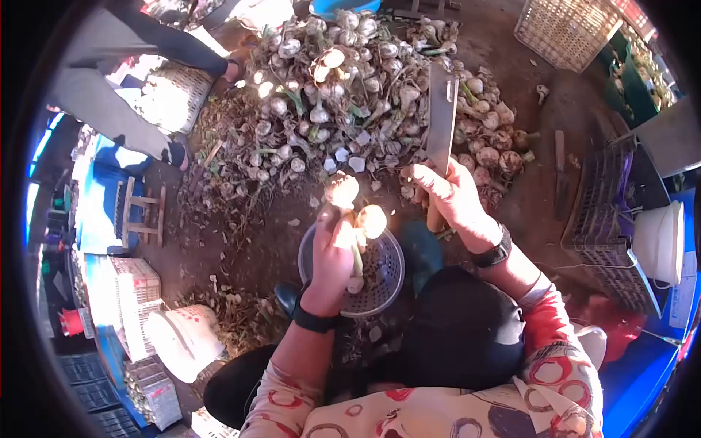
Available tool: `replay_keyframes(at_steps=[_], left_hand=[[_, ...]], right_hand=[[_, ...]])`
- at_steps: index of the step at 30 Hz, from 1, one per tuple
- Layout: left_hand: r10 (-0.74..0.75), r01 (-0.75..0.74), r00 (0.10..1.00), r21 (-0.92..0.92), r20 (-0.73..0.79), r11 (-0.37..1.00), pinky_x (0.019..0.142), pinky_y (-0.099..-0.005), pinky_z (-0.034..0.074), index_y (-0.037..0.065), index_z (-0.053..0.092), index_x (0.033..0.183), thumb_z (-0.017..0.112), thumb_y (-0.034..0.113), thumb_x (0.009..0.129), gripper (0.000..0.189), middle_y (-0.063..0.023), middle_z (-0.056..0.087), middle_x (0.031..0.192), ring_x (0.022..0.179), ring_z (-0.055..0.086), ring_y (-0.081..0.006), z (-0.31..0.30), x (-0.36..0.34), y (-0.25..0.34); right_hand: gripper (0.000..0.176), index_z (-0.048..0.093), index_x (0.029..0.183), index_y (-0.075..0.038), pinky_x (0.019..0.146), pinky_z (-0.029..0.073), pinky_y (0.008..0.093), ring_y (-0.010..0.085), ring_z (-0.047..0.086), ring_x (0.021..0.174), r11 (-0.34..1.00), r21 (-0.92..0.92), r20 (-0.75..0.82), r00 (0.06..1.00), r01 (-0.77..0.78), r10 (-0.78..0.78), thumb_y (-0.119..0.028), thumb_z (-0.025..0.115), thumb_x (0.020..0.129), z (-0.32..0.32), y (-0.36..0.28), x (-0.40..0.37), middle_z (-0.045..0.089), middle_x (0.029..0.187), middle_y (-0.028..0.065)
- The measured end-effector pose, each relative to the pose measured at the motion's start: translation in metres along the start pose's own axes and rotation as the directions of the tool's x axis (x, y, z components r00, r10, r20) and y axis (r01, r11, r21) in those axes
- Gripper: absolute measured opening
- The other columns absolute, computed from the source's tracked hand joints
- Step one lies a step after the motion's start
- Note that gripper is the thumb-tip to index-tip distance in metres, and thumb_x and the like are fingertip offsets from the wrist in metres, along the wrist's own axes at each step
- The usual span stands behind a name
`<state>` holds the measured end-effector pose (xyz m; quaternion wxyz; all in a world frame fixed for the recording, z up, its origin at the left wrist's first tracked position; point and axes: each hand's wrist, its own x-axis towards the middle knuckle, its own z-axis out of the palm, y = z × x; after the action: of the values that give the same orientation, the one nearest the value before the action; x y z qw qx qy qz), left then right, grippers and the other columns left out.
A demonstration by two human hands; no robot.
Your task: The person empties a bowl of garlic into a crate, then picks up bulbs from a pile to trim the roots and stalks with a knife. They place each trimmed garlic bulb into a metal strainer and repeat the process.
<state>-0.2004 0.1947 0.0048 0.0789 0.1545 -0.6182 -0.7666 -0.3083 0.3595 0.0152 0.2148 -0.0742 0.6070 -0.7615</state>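
My left hand (330, 252) is closed around the stems of garlic bulbs. One garlic bulb (341, 191) sticks up above the fingers, and a second, sunlit bulb (372, 221) shows to its right. Below them is a grey colander-like basket (398, 274) with holes, holding some bits. My right hand (458, 198) grips a cleaver-like knife (441, 120), its broad blade pointing up and away from me. The blade is apart from the bulbs. Much of the handle is hidden by my fingers.
A large heap of garlic with dry stems (321, 113) lies ahead, with reddish bulbs (500, 142) at its right. Another person's leg (109, 109) is at upper left. A wooden stool (146, 212), white bucket (186, 339), wicker basket (569, 33) and dark crate (602, 219) stand around.
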Motion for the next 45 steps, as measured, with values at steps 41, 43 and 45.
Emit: replay_keyframes(at_steps=[41, 43, 45], left_hand=[[0.003, -0.093, 0.954, 0.285, 0.300, 0.954, 0.076, -0.0289, 0.044, -0.001, 0.044, 0.108, 0.059, 0.006, 0.072, 0.040, -0.0117, 0.056, 0.097, 0.087, 0.057, -0.0196, 0.013, 0.076, -0.055], [0.157, -0.196, 0.956, 0.144, 0.248, 0.970, 0.076, -0.0267, 0.044, -0.002, 0.043, 0.108, 0.059, 0.004, 0.073, 0.039, -0.0101, 0.056, 0.098, 0.087, 0.055, -0.0154, 0.013, 0.070, -0.049], [0.061, -0.123, 0.947, 0.178, 0.317, 0.976, 0.075, -0.0269, 0.043, -0.003, 0.042, 0.106, 0.062, 0.003, 0.070, 0.041, -0.0101, 0.054, 0.097, 0.086, 0.054, -0.0141, 0.005, 0.067, -0.040]], right_hand=[[0.018, 0.055, 0.081, -0.001, 0.063, 0.045, 0.0264, 0.0117, 0.055, 0.074, 0.997, -0.054, 0.110, 0.993, 0.056, -0.050, -0.011, 0.067, 0.072, 0.007, 0.056, 0.040, 0.059, 0.082, 0.0059], [0.020, 0.057, 0.084, -0.003, 0.061, 0.045, 0.0283, 0.0136, 0.057, 0.072, 0.940, -0.339, 0.127, 0.992, 0.039, 0.004, -0.015, 0.067, 0.072, 0.006, 0.050, 0.039, 0.059, 0.080, 0.0070], [0.024, 0.052, 0.079, 0.000, 0.060, 0.042, 0.0260, 0.0119, 0.049, 0.068, 0.851, -0.507, 0.197, 0.980, 0.136, -0.039, -0.019, 0.066, 0.074, 0.009, 0.046, 0.037, 0.055, 0.078, 0.0054]])
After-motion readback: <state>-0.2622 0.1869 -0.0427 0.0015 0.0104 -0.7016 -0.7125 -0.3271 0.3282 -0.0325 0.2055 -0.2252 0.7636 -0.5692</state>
